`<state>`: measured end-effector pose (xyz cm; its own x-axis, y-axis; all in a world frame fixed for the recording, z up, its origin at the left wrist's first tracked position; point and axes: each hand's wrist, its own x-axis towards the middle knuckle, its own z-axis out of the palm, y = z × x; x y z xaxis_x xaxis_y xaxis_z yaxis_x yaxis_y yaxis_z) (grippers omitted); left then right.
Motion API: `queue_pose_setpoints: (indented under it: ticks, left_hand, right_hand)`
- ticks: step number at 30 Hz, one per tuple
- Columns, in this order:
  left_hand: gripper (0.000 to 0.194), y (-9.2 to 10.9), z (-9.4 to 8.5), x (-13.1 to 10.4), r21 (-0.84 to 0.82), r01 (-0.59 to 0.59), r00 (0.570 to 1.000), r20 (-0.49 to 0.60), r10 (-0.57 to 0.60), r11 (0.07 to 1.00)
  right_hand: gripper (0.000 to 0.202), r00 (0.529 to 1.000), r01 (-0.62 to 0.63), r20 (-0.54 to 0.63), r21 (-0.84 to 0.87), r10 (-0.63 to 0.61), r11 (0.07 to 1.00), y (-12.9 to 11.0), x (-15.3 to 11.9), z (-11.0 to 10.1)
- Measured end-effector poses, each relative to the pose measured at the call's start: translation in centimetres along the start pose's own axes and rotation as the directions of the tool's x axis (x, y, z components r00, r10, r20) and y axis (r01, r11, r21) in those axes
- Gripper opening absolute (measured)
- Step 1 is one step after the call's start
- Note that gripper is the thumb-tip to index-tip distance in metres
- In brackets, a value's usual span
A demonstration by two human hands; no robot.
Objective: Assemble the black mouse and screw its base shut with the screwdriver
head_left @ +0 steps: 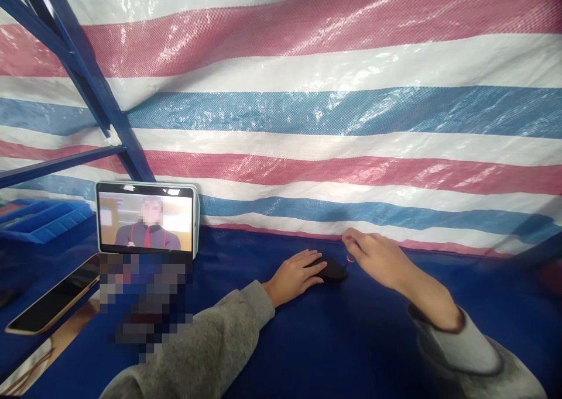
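A black, rounded, low object (334, 269), shaped like a computer mouse, lies on the blue table. My left hand (295, 277) rests over its left side, with the fingers laid across and gripping it. Above its right end, my right hand (378, 258) is closed around a small screwdriver (350, 260). Only the red-and-clear lower handle and a thin dark shaft show below my fingers. The shaft slants down to the right edge of the black object; whether the tip sits in a screw is too small to tell.
A tablet (196, 223) playing a video stands propped at the back left. Before it lies a phone (57, 296). A blue plastic tray (48, 226) sits at the far left, near a blue metal frame (94, 86). A striped plastic sheet (329, 112) hangs behind the table (333, 340).
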<state>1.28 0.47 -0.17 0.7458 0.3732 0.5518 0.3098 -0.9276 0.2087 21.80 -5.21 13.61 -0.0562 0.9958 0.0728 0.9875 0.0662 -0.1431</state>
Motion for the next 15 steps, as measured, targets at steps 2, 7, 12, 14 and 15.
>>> queue_pose_setpoints:
  ticks: [2, 7, 12, 14, 15]
  left_hand:
    - [0.04, 0.02, 0.0, -0.02, 0.008, 0.004, 1.0, 0.004, -0.004, 1.0]
    - [0.04, 0.02, -0.01, -0.03, 0.007, 0.012, 1.0, 0.007, -0.012, 1.0]
    - [0.04, -0.01, 0.01, 0.0, 0.0, 0.016, 1.0, 0.006, -0.016, 1.0]
    - [0.04, -0.03, 0.06, -0.02, -0.001, 0.019, 1.0, 0.007, -0.019, 1.0]
    - [0.041, -0.05, 0.09, -0.03, -0.002, 0.02, 1.0, 0.007, -0.02, 1.0]
  right_hand:
    - [0.027, 0.999, 0.036, -0.015, 0.008, -0.036, 0.999, -0.08, -0.03, -0.02]
    - [0.03, 0.999, 0.026, -0.024, -0.036, -0.027, 0.999, -0.15, 0.02, -0.03]
    - [0.042, 1.0, -0.013, -0.026, -0.074, 0.011, 0.997, -0.19, -0.04, -0.02]
    - [0.033, 0.999, 0.018, -0.034, -0.055, -0.02, 0.998, -0.22, -0.11, -0.04]
    - [0.028, 0.998, 0.046, -0.044, -0.039, -0.048, 0.998, -0.21, -0.12, -0.04]
